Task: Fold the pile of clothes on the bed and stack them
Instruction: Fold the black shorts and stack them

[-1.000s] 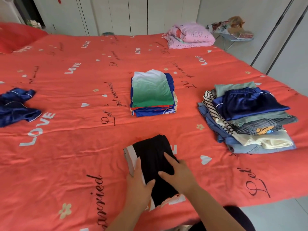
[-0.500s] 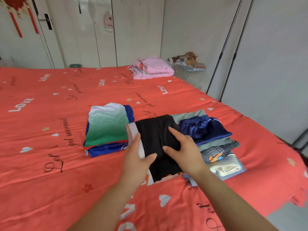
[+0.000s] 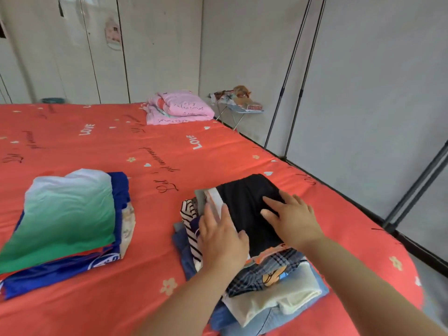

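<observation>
The folded black garment (image 3: 244,204) is soft, light cloth with no stiffness of its own, so it would likely sag and come unfolded if lifted by one edge. The safer hold is flat palms against both long sides, or under the fold. It is a compact black rectangle with a white and grey band along its left side and some orange trim at the near end. It lies on top of the stack of folded clothes (image 3: 264,272) near the right edge of the bed (image 3: 169,151). The left hand (image 3: 220,236) lays straight fingers along the white band, and the right hand (image 3: 295,221) presses spread fingers on top; neither grips anything. A green-and-white shirt (image 3: 68,214) tops a second stack well apart to the left.
</observation>
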{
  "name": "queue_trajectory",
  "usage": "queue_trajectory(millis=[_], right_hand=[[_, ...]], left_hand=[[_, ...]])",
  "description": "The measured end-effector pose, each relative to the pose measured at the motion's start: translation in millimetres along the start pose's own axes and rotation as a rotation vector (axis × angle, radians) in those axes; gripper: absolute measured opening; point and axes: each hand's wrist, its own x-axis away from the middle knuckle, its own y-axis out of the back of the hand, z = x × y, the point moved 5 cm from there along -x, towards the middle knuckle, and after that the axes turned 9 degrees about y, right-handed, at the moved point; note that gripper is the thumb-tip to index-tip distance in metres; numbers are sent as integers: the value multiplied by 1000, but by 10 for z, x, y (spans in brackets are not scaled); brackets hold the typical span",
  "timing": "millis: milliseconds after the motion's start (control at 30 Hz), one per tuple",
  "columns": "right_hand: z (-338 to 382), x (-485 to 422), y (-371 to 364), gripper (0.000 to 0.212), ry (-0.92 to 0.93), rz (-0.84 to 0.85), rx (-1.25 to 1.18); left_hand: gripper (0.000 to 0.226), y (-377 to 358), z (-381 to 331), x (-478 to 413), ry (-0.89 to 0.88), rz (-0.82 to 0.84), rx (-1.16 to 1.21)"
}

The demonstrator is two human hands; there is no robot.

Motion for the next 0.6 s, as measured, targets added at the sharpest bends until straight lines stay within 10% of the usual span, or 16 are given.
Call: queue_trajectory(millis=[133, 600], right_hand=[[130, -197, -1, 46, 127, -118, -35], [-33, -364, -1098, 51, 48, 106, -16]], left_hand=[[63, 29, -310, -213, -227, -76, -116], [58, -925, 273, -568, -109, 309, -305]])
